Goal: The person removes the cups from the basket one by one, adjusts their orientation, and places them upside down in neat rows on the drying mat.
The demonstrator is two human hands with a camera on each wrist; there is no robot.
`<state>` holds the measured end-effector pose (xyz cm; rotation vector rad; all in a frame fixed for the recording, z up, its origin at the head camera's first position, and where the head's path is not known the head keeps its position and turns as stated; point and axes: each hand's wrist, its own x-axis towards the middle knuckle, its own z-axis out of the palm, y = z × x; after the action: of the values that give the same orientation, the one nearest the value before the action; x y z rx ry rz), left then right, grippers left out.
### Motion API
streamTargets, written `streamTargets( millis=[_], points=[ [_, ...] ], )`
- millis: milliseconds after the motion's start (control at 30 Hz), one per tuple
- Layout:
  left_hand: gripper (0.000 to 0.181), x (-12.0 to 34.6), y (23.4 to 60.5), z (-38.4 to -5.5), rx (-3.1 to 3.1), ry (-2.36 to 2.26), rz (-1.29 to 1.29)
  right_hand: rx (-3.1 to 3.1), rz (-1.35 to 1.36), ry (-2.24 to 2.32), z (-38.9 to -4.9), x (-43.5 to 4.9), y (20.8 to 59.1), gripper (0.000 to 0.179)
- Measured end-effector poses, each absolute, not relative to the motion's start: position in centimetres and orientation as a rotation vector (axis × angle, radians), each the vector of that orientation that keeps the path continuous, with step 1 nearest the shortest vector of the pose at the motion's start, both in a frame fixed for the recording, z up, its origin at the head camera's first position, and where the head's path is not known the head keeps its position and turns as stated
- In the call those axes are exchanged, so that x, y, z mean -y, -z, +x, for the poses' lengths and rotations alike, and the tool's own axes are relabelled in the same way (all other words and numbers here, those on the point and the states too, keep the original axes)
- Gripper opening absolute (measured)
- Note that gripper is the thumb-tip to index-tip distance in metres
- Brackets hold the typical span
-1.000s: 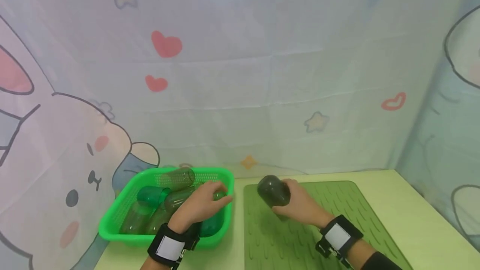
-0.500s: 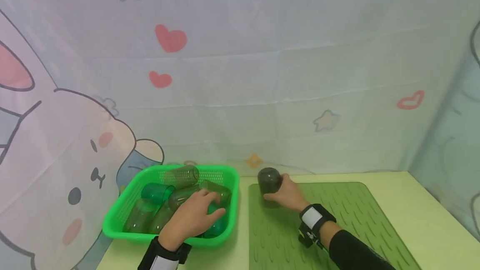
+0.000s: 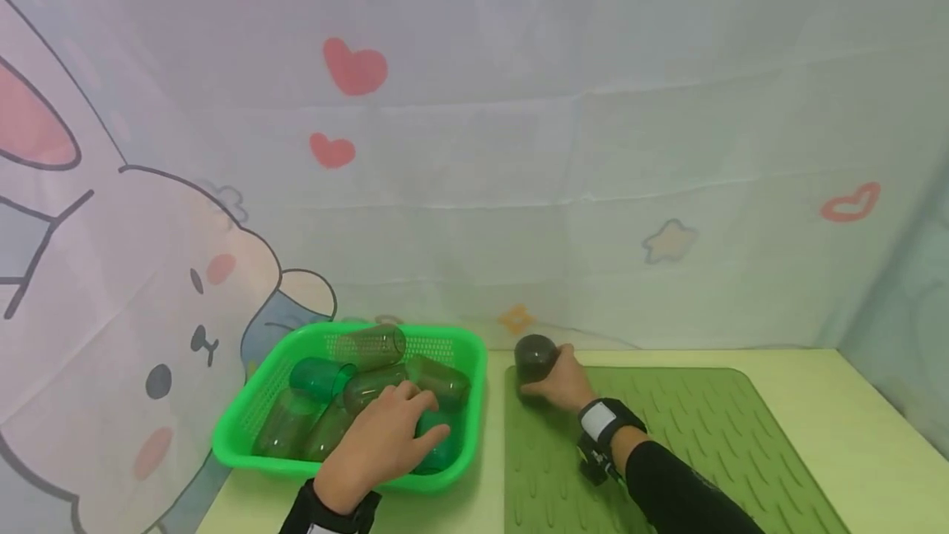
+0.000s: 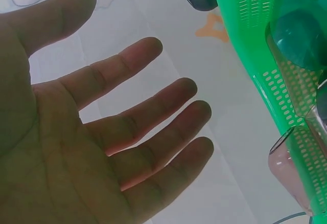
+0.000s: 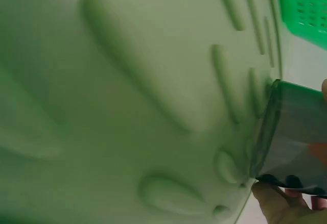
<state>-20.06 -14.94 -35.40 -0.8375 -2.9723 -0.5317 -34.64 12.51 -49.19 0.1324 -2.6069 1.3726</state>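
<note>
So the right hand had its thumb and fingers curled round the dark grey cup, pretty much bottom-up, at the far left corner of the green mat. Couldn't really tell if the rim was fully down on it. The left hand wasn't holding anything: fingers spread wide and nearly straight, hanging over the near right part of the green basket, which sat toward the left edge of the worktop. Bunch of see-through cups lying in there, like a teal cup near the basket's left side and a smoky cup up against its far edge.
</note>
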Motion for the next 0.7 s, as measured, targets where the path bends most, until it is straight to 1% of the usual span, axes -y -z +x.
streamTargets(
  millis=[200, 300, 433, 567, 700],
  points=[
    [0.031, 15.2, 35.4, -20.1, 2.949, 0.515, -0.856, 2.609, 0.175, -1.404, -34.7, -12.7, 49.5, 0.088],
    [0.029, 15.3, 35.1, -20.7, 2.929, 0.507, -0.858, 2.615, 0.175, -1.445, -34.4, -13.3, 48.8, 0.090],
    [0.027, 15.7, 34.1, -21.7, 2.947, 0.523, -0.799, 2.666, 0.153, -1.480, -33.8, -14.0, 47.1, 0.093],
    [0.027, 16.1, 32.9, -22.9, 3.008, 0.531, -0.707, 2.746, 0.169, -1.419, -32.8, -14.9, 44.9, 0.086],
    [0.027, 16.5, 32.7, -23.6, 3.094, 0.515, -0.667, 2.829, 0.278, -1.234, -30.6, -15.7, 43.7, 0.078]
  ],
)
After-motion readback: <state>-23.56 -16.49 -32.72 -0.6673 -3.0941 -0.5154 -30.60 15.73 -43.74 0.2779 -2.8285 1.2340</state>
